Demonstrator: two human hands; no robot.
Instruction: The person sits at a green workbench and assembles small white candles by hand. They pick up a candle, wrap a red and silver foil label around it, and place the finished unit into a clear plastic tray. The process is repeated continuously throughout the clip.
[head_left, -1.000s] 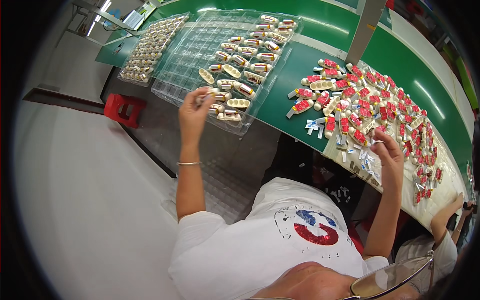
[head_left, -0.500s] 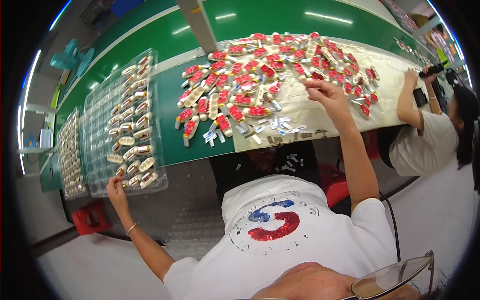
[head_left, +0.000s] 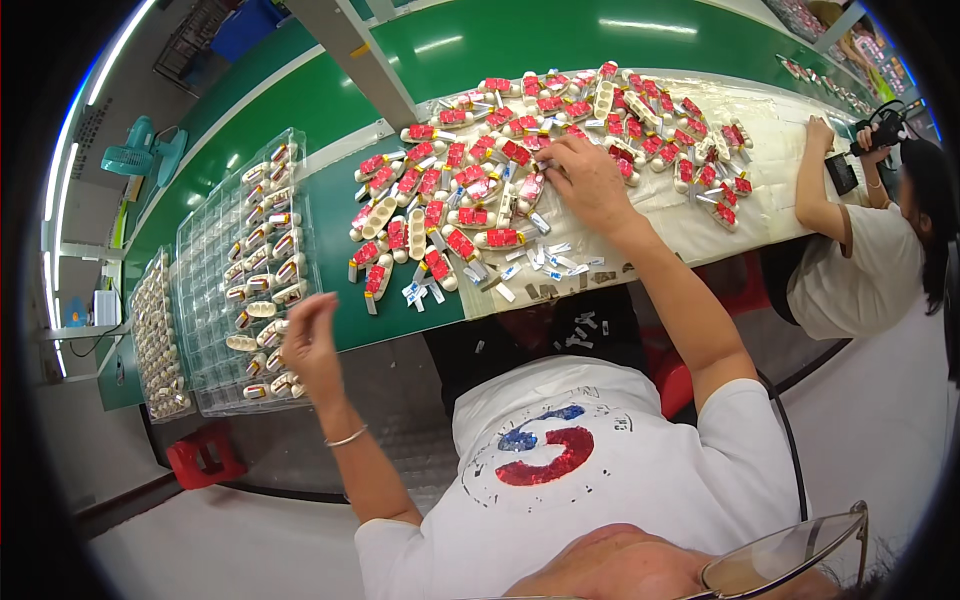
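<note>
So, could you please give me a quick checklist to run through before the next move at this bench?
1. Right hand on the pile of red-and-white parts: ok, it rests on them at the pile's middle.
2. Right hand has one part gripped: cannot tell, the fingers hide it.
3. Left hand free: cannot tell, its fingers are curled beside the tray.
4. Clear compartment tray has open slots: ok, the left columns look unfilled.
5. Small loose labels kept on the bench: not ok, some lie on the lap below the edge.
6. Neighbouring person's hand apart from the pile: ok.
</note>
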